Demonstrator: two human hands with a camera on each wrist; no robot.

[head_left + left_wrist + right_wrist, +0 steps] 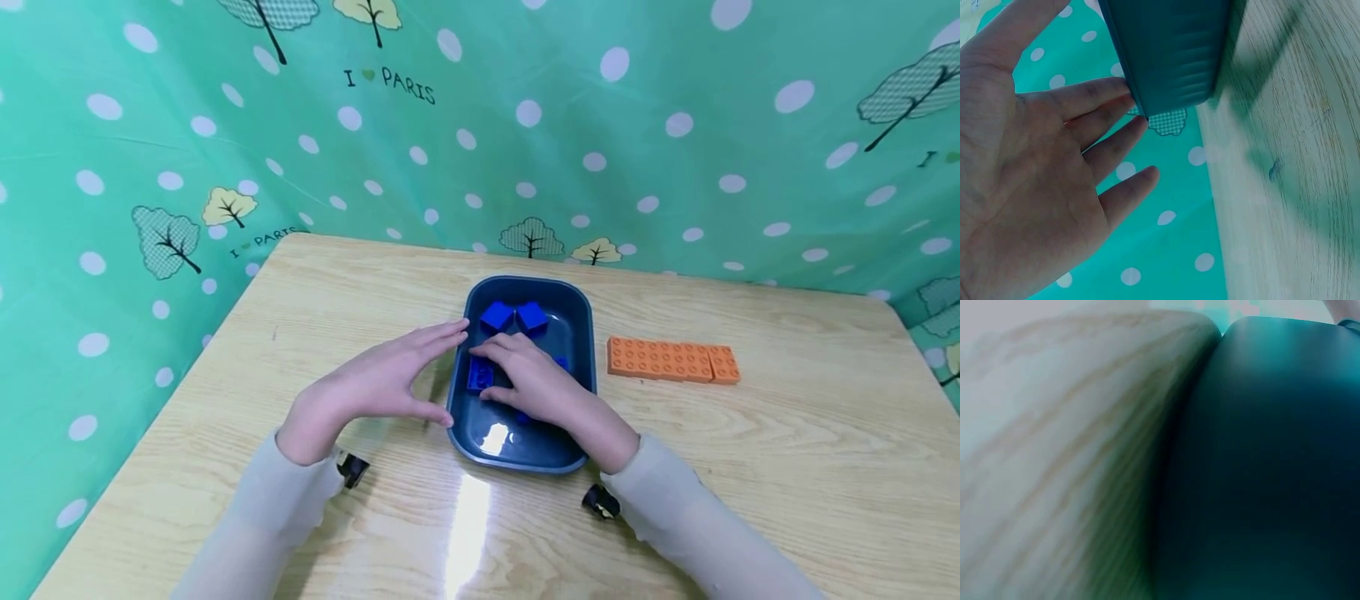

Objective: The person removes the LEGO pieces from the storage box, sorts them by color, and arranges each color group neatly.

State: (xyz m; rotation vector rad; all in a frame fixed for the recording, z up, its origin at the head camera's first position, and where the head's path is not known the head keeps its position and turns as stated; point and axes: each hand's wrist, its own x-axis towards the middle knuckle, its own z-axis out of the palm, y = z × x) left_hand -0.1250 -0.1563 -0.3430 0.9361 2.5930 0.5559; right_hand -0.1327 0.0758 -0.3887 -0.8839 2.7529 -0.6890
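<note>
A dark blue plastic bin stands on the table with several blue toy bricks inside. My right hand reaches into it from the right, thumb and fingers bent around a blue brick near the bin's left wall. Its palm covers part of the other bricks. At the bin's left side, my left hand holds its fingers straight and spread, with fingertips at the rim; the left wrist view shows those fingertips against the bin's edge. The right wrist view shows only the bin's outer wall, not the hand.
A row of joined orange toy bricks lies on the wooden table to the right of the bin. Behind the table hangs a green dotted cloth. Small black wrist cameras sit at both cuffs.
</note>
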